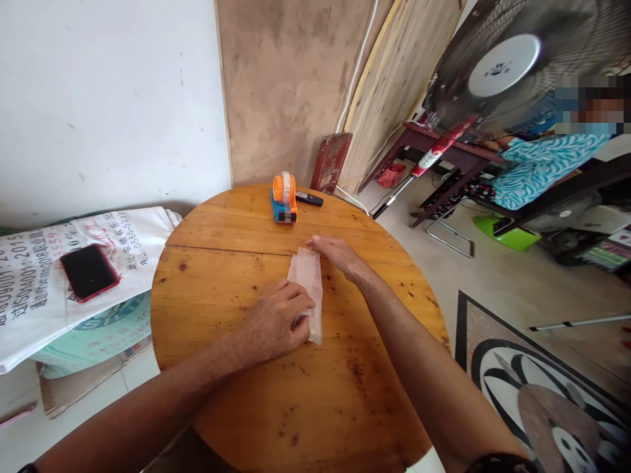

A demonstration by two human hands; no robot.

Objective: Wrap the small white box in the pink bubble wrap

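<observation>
A flat, folded bundle of pale, translucent bubble wrap (310, 270) lies lengthwise on the round wooden table (236, 276). My left hand (279, 318) rests on its near left part, fingers bent and closed on the wrap. What the bundle may contain is hidden. At its far right corner, my right hand (338, 257) stretches out with straight fingers, the fingertips beside or touching the wrap's end. Beyond the hands stands a blue and orange tape dispenser (284, 200) with a roll of clear tape. A slim dark object (310, 198) lies just behind it.
Left of the table, a phone (89, 272) with a red edge lies on a white printed sack (140, 246). A large fan (503, 66) stands at the right. Behind it sits a person in patterned turquoise clothing (537, 167). A wooden chair back (331, 164) rises beyond the table's far edge.
</observation>
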